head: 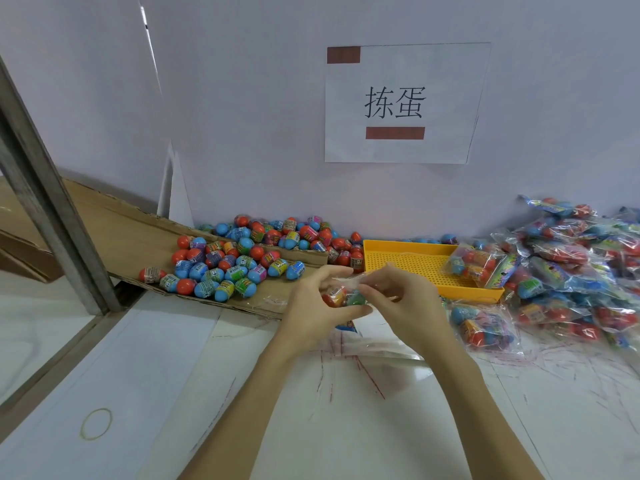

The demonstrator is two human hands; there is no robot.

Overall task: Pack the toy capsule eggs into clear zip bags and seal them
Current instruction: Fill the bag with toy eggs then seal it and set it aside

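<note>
Both of my hands hold a clear zip bag with a few capsule eggs inside, a little above the white table. My left hand cups the bag from the left and below. My right hand pinches the bag's top edge from the right. Many loose red and blue capsule eggs lie on a flattened cardboard sheet to the left and along the wall. More clear bags lie flat on the table under my hands.
A yellow perforated tray stands behind my hands, with one filled bag at its right end. A large heap of filled bags covers the right side. A metal post rises at left. A rubber band lies on the table's near left.
</note>
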